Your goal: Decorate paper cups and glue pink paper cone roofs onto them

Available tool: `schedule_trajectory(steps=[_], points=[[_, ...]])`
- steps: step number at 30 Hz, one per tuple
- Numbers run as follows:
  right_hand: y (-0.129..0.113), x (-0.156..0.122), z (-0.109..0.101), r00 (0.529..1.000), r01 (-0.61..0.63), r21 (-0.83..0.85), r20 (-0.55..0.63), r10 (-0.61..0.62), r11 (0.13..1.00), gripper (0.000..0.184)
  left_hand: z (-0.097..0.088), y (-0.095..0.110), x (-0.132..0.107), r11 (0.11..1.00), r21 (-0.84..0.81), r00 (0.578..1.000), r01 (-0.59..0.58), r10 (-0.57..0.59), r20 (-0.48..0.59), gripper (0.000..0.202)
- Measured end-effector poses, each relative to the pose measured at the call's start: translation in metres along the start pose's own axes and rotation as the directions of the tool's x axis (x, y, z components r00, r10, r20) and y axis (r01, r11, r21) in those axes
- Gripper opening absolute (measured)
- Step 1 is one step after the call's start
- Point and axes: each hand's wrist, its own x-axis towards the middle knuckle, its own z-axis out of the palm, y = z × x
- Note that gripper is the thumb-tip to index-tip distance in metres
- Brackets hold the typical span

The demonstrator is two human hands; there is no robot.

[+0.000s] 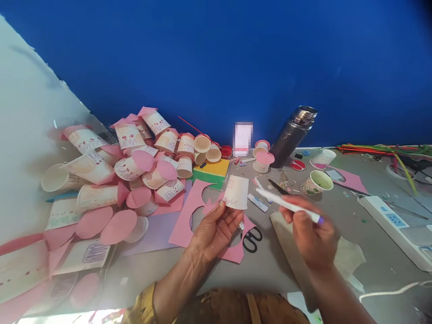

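Observation:
My left hand [216, 227] pinches a small white paper cup [236, 192] by its lower edge, holding it upside down over the table. My right hand [310, 234] is closed round a white marker pen [286, 204] with a purple end, its tip pointing left toward the cup and a short way from it. Under the hands lie a pink paper sheet with round cut-outs [192, 211] and black-handled scissors [252, 238].
A big heap of decorated paper cups with pink cones and discs [135, 166] fills the left. A steel flask [292, 135], loose cups [315, 182], a yellow-green block [212, 173], a white power strip [391, 220] and coloured sticks [381, 150] lie behind and right.

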Motion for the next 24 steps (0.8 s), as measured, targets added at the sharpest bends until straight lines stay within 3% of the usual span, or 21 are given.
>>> schedule_trajectory(steps=[2, 6, 16, 21, 24], points=[[-0.005, -0.011, 0.001, 0.996, 0.082, -0.025, 0.028, -0.081, 0.996, 0.012, 0.001, 0.0, 0.0, 1.0, 0.001, 1.0, -0.017, 0.017, 0.001, 0.019], [-0.009, -0.018, 0.01, 0.978, 0.199, -0.03, 0.074, -0.196, 0.98, 0.021, 0.003, -0.001, 0.001, 1.0, 0.018, 0.999, -0.026, 0.026, -0.018, 0.02], [-0.006, -0.011, 0.017, 0.947, 0.259, -0.02, 0.2, -0.25, 0.966, 0.019, 0.004, -0.002, -0.001, 0.999, 0.033, 0.999, -0.024, 0.026, -0.044, 0.022], [-0.006, -0.011, 0.017, 0.955, 0.278, -0.057, 0.126, -0.269, 0.959, 0.019, 0.004, -0.002, -0.002, 1.0, 0.019, 0.999, -0.002, 0.003, -0.05, 0.02], [-0.004, -0.012, 0.017, 0.952, 0.264, -0.028, 0.167, -0.256, 0.964, 0.019, 0.005, -0.002, -0.003, 1.0, 0.016, 0.997, 0.016, -0.015, -0.079, 0.019]])
